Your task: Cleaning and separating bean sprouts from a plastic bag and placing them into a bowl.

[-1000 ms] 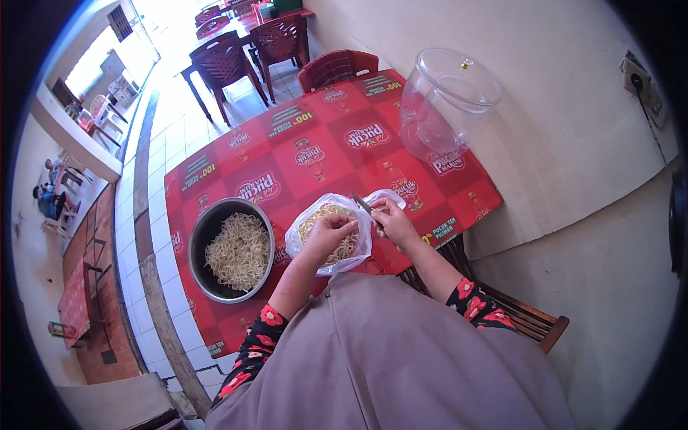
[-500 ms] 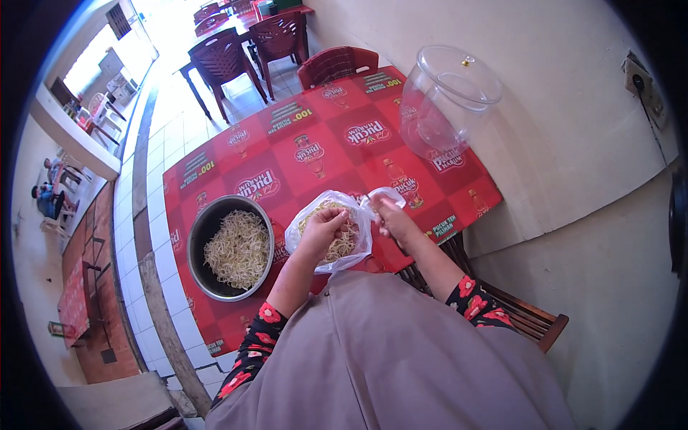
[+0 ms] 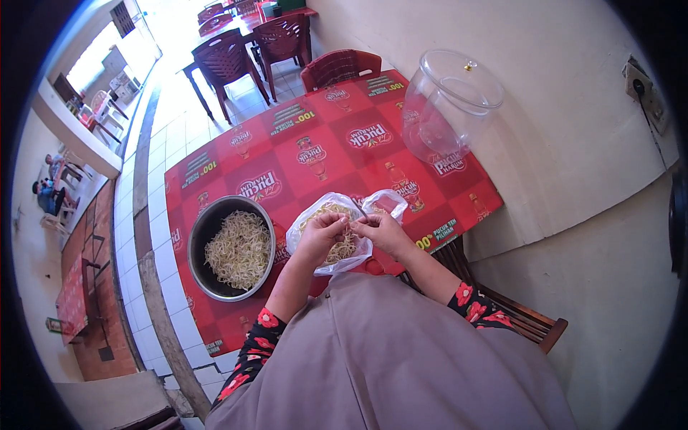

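Note:
My left hand (image 3: 324,234) is closed in a pinch over an opened white plastic bag (image 3: 298,240), with what looks like a bean sprout at its fingertips. Bean sprouts (image 3: 342,249) fill the bag. My right hand (image 3: 382,235) meets it from the right, thumb and fingers nearly touching the left fingertips. A thin, dark small knife (image 3: 360,208) sticks out of the right hand's grip, mostly hidden by the fingers. Left of the bag stands a deep metal bowl (image 3: 196,256) holding a heap of pale bean sprouts (image 3: 239,251).
The red printed table cover (image 3: 287,172) lies under everything. Behind the right hand is another white plastic bag (image 3: 395,201), crumpled. A large clear plastic jar (image 3: 441,107) stands at the far right by the wall. Red chairs (image 3: 342,68) stand beyond, and a wooden seat (image 3: 527,322) at the right.
My right hand has moved left and in, from beside the bag to the left fingertips, and the knife has come with it. My left hand has stayed almost in place.

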`<state>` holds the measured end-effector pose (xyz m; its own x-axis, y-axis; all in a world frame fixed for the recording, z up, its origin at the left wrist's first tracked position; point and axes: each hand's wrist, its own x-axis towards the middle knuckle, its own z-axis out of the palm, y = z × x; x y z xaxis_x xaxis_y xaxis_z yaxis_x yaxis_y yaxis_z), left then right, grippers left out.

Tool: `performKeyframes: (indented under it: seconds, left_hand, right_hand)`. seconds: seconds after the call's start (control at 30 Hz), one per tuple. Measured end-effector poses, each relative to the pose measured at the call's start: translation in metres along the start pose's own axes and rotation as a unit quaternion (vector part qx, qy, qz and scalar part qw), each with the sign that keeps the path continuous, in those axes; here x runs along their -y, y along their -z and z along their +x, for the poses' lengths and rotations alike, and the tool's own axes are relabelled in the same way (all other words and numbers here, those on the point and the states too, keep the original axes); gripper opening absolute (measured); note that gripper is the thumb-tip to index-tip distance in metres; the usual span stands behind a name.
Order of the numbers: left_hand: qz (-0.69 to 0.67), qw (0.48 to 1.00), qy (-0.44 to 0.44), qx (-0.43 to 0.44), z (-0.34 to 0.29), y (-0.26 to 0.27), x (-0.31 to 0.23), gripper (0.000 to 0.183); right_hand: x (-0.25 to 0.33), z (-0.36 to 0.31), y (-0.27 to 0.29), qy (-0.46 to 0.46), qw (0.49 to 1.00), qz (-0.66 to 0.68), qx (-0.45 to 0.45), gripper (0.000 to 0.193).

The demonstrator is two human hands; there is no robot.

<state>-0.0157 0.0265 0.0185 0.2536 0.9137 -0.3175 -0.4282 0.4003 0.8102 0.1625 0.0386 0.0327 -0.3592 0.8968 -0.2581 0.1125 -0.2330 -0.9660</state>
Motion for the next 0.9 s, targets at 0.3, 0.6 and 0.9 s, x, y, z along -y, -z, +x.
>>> performKeyframes:
  seconds: [0.3, 0.6, 0.9]
  left_hand:
    - [0.024, 0.999, -0.024, 0.010, -0.011, -0.006, -0.001, 0.014]
    - [0.119, 0.992, -0.045, -0.008, -0.016, -0.008, 0.002, 0.018]
    - [0.105, 0.993, -0.021, 0.040, -0.018, -0.006, 0.008, 0.018]
  right_hand:
    - [-0.005, 0.000, -0.005, -0.008, 0.999, 0.027, -0.019, 0.020]
    - [0.010, -0.010, -0.009, -0.021, 0.994, 0.103, -0.026, 0.014]
    - [-0.004, -0.012, -0.006, -0.084, 0.974, 0.209, 0.005, 0.012]
